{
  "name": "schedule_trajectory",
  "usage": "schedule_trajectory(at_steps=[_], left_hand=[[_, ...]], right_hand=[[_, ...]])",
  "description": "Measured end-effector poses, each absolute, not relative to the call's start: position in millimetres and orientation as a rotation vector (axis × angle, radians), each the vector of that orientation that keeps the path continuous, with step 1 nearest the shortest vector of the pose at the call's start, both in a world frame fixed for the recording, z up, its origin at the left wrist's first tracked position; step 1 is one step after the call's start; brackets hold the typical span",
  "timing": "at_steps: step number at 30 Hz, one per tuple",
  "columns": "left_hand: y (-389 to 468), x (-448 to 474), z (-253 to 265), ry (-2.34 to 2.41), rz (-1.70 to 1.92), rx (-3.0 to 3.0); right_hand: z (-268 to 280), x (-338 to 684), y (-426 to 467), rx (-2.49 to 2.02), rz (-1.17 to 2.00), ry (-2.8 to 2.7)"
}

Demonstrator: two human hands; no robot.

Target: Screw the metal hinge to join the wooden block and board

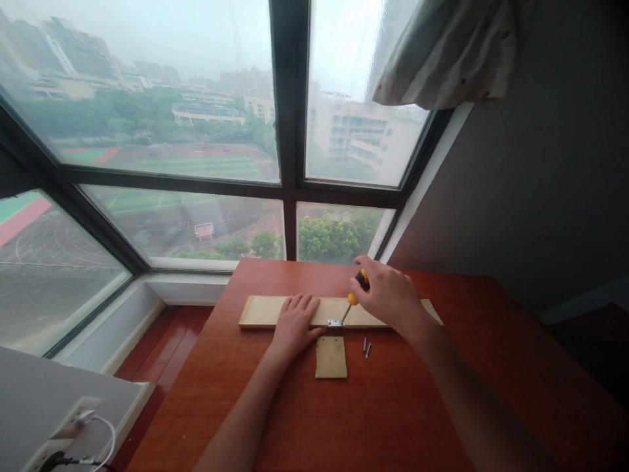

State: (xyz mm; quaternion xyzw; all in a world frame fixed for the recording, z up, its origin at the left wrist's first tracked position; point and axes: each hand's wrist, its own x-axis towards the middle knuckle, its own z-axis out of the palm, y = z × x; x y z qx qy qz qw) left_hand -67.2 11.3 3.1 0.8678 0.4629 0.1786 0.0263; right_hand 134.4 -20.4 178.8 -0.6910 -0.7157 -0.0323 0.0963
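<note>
A long pale wooden board (263, 311) lies across the table. At the middle of its near edge sits a small silver metal hinge (335, 323). My left hand (296, 321) rests on the board left of the hinge, fingers stretched out flat and thumb towards the near edge. My right hand (388, 288) is wrapped round the handle of a yellow and black screwdriver (353, 299). The screwdriver leans, its tip at the right part of the hinge. Just in front of the board lies a small square wooden piece (331, 358) with two small holes along its far edge.
A few loose screws (367, 349) lie on the reddish-brown table (383, 413), right of the small wooden piece. Beyond the table's far edge is a large window with dark frames (289, 190). A curtain (452, 59) hangs at upper right. Plugged-in cables (111, 432) are at lower left.
</note>
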Motion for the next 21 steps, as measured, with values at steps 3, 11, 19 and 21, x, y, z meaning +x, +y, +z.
schedule_trajectory(at_steps=[3,11,19,21], left_hand=[[12.2,-68.0,3.5,1.421,0.551,2.681],[16.0,-68.1,0.3,1.427,0.533,2.698],[15.3,-67.5,2.1,1.425,0.530,2.691],[15.1,-67.5,3.1,1.420,0.534,2.686]], right_hand=[[181.0,131.3,-20.6,-2.179,-0.171,-2.103],[175.7,139.1,-20.5,-1.913,-0.003,-2.202],[177.6,132.4,-22.3,-2.131,-0.216,-2.109],[178.0,133.4,-21.6,-2.092,-0.187,-2.130]])
